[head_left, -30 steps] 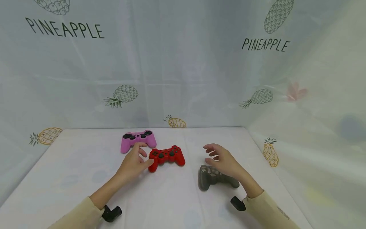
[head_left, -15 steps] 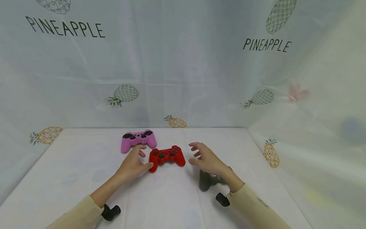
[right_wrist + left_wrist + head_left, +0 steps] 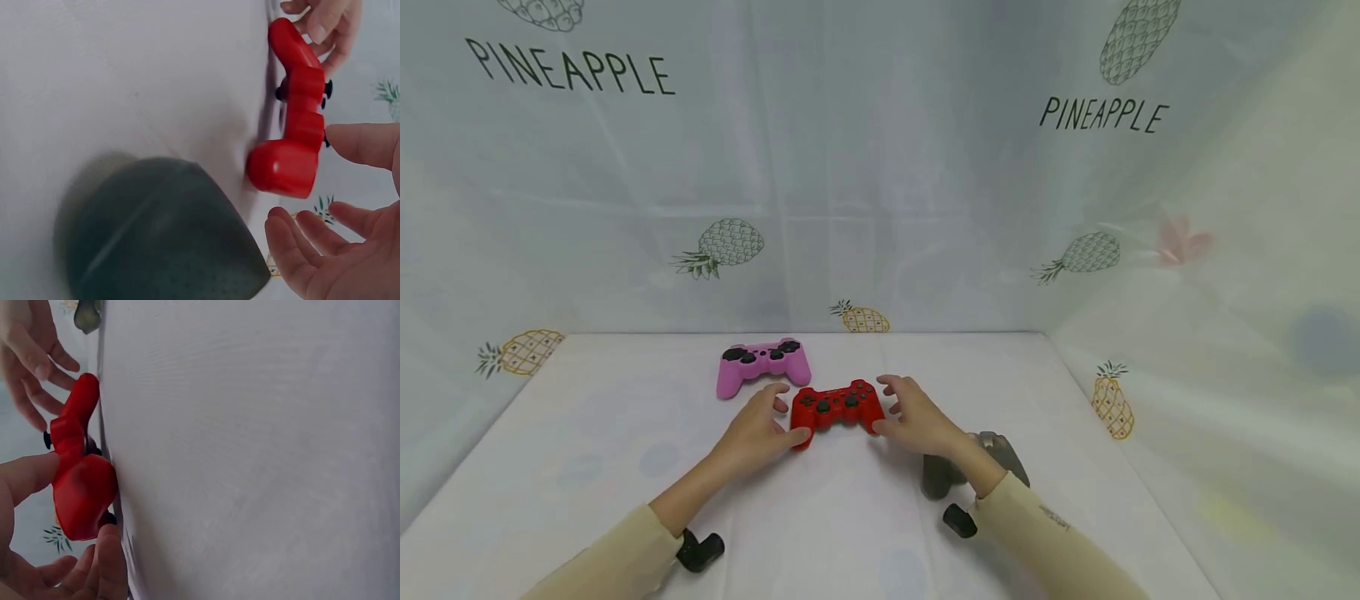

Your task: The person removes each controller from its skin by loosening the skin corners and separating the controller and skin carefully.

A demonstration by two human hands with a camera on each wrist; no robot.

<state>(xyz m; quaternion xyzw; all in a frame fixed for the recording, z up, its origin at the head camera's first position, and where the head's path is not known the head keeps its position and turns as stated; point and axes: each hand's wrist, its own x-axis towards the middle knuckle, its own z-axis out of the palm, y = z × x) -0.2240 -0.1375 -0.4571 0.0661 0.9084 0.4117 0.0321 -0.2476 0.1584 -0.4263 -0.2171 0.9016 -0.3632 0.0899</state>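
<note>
A red game controller (image 3: 837, 406) lies on the white-covered table, between the two hands. My left hand (image 3: 762, 433) is at its left side, the thumb over the left grip and the other fingers loosely bent beside the edge. In the left wrist view, the left thumb (image 3: 31, 478) lies against the red body and a fingertip is right at the black trigger. On the opposite side, my right hand (image 3: 919, 419) has its thumb near the right grip. The right wrist view shows the right fingers (image 3: 290, 250) spread, apart from the red controller.
A pink controller (image 3: 763, 364) lies behind the left hand. Under the right forearm is a dark grey controller (image 3: 1000, 454), partly hidden by the arm. A pineapple-printed curtain (image 3: 880, 167) stands behind the table and along the right side.
My right hand has moved left from above the dark grey controller to the right side of the red one. The left hand has shifted slightly closer to the red controller, which stays put.
</note>
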